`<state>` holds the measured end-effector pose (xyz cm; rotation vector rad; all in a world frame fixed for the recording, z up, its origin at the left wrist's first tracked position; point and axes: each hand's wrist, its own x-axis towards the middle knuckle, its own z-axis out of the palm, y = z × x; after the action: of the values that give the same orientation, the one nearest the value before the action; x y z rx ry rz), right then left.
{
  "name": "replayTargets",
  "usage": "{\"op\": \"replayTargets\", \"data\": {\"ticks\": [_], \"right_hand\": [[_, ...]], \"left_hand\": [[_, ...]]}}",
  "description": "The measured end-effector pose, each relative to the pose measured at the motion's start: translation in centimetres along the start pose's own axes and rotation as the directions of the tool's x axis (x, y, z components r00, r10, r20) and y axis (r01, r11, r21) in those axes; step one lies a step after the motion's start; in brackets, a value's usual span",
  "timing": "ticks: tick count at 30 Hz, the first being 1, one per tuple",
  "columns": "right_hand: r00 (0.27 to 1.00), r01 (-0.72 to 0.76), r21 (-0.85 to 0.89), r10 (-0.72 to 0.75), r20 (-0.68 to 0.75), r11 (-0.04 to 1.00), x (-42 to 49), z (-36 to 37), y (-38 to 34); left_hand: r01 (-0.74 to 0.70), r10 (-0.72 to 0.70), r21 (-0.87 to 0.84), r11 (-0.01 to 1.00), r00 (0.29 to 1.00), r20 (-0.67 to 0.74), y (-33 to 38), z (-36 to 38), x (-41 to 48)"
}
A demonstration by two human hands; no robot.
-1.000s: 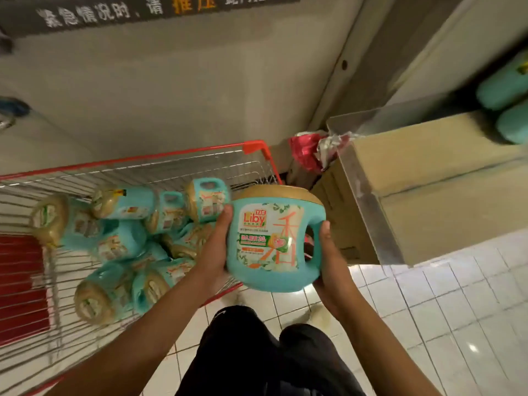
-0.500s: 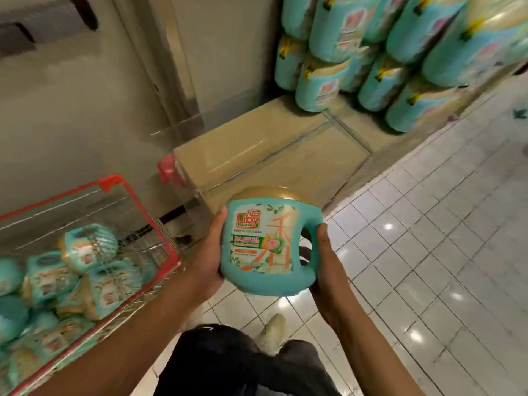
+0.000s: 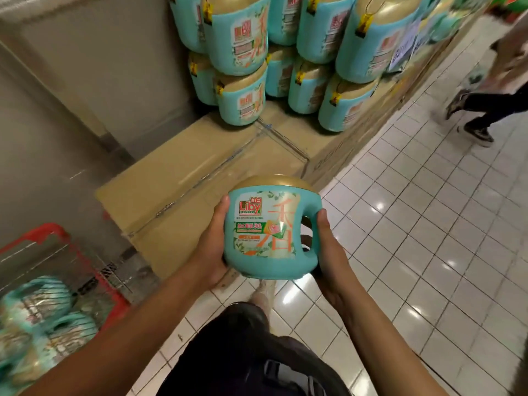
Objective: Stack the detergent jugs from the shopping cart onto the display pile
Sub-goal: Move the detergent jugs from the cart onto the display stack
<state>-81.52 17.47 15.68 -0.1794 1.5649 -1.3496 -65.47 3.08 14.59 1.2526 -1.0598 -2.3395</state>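
Head view: left hand (image 3: 213,247) and right hand (image 3: 328,252) clasp jug (image 3: 268,232) above cardboard boxes (image 3: 200,172), before display pile (image 3: 285,58).

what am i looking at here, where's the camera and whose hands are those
There is no machine here. The camera sits on a person's head and looks forward and down, so the two bare arms coming up from the bottom edge belong to the wearer. The left hand and right hand hold one teal detergent jug between them, upright, gold cap on top and label facing the camera. Both hands have a firm grip on its sides; the right one is at the handle.

Ahead is the display pile: matching jugs stacked in layers on flat cardboard boxes, with bare cardboard in front of the pile. At lower left is the red shopping cart, with more jugs inside, blurred. The floor is white tile, and a passer-by's legs show at far right.
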Motion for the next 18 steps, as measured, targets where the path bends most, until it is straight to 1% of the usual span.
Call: {"op": "replayTargets", "data": {"ticks": [2,5,8,11,13,15,18], "right_hand": [[1.0,-0.005,-0.02,0.005,-0.006,1.0,2.0,-0.9,-1.5],[1.0,-0.004,-0.062,0.004,-0.012,0.998,5.4,-1.8,-4.2],[1.0,-0.003,-0.088,0.003,-0.005,0.996,9.3,-2.3,-7.0],[1.0,-0.007,-0.103,0.009,0.015,0.995,13.1,-2.5,-9.3],[1.0,-0.01,-0.121,0.011,0.014,0.993,15.6,-2.3,-10.7],[1.0,0.002,-0.147,-0.001,0.01,0.989,17.7,-2.0,-11.7],[0.999,0.043,-0.107,-0.039,0.038,0.993,20.6,-0.9,-13.0]], "left_hand": [[-0.002,0.001,0.042,0.999,1.0,0.023,0.9,1.0,2.4],[0.006,-0.008,0.09,0.996,1.0,0.014,2.7,2.1,6.2],[0.052,-0.058,0.147,0.988,0.998,0.037,4.6,2.7,10.2],[0.053,-0.064,0.15,0.987,0.995,0.07,5.9,2.7,13.1],[-0.005,-0.006,0.151,0.989,0.997,0.075,6.6,2.7,14.6],[-0.096,0.089,0.11,0.989,0.994,0.066,6.8,2.9,16.0],[-0.232,0.235,0.043,0.972,0.97,-0.062,7.3,2.9,17.9]]}}
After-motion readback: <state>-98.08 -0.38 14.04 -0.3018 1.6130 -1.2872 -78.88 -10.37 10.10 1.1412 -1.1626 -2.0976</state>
